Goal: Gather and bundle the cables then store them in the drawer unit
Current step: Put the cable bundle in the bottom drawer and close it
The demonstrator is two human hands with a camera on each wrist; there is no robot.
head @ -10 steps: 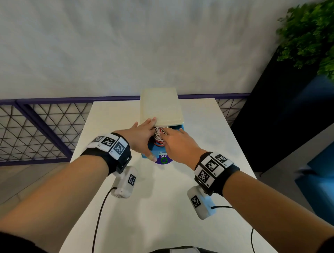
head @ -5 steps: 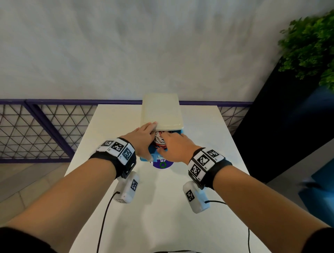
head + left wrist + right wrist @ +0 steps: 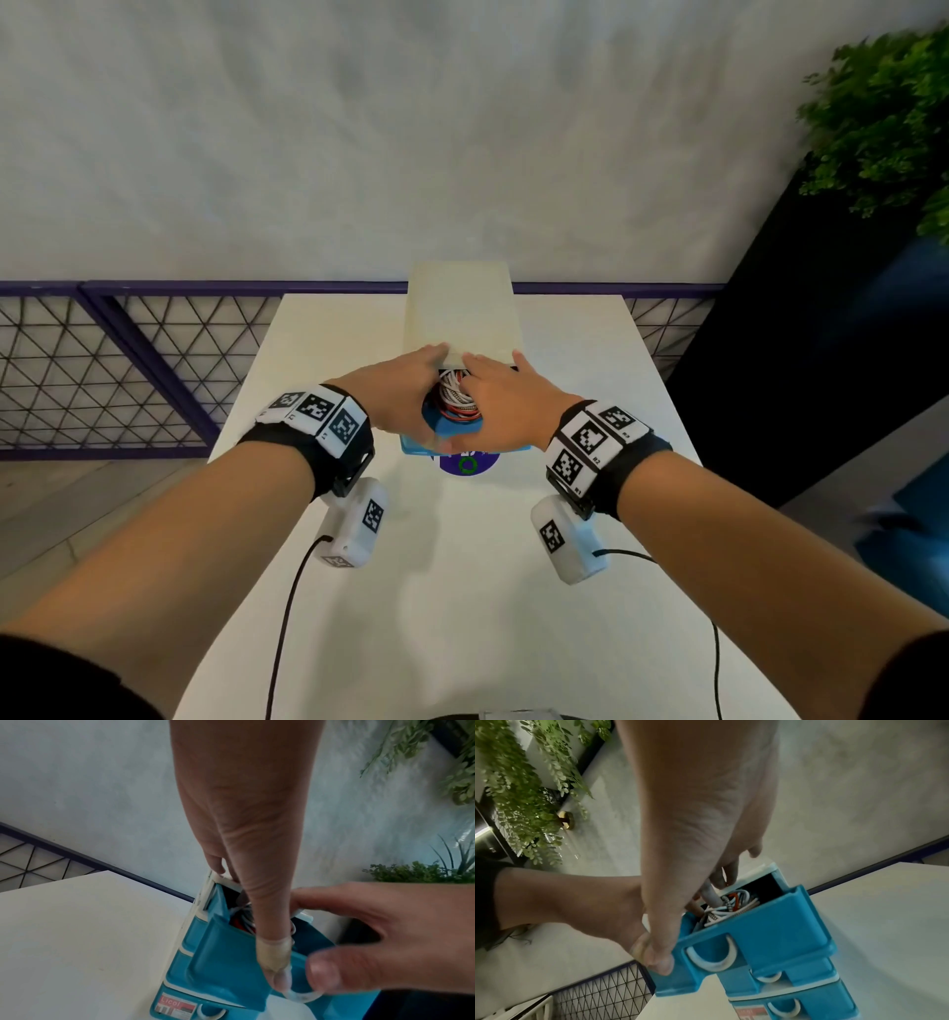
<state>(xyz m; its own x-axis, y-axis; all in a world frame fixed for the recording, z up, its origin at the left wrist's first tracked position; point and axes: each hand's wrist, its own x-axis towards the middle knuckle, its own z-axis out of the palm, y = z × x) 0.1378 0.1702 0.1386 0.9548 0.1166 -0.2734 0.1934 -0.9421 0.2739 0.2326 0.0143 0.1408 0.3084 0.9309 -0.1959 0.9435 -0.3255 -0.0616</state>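
A blue drawer unit with a cream top (image 3: 462, 308) stands at the far middle of the white table (image 3: 462, 591). Its top drawer (image 3: 770, 923) is pulled partway out and holds a bundle of white, red and braided cables (image 3: 454, 395) (image 3: 734, 902). My left hand (image 3: 405, 395) lays its fingers on the unit's top edge, and its thumb (image 3: 277, 973) presses the drawer front by the white handle. My right hand (image 3: 503, 406) reaches over the cables to the same edge. Its thumb (image 3: 659, 963) presses the front corner of the drawer.
Lower blue drawers (image 3: 808, 1004) sit shut beneath the top one. A purple mesh railing (image 3: 128, 360) runs behind and left of the table. A black planter (image 3: 821, 334) with green plants (image 3: 883, 113) stands to the right. Wrist camera cords trail over the near table.
Both hands have moved forward, and their fingers now reach the unit's top edge. The right hand has left the cables. The drawer sticks out a little less than before.
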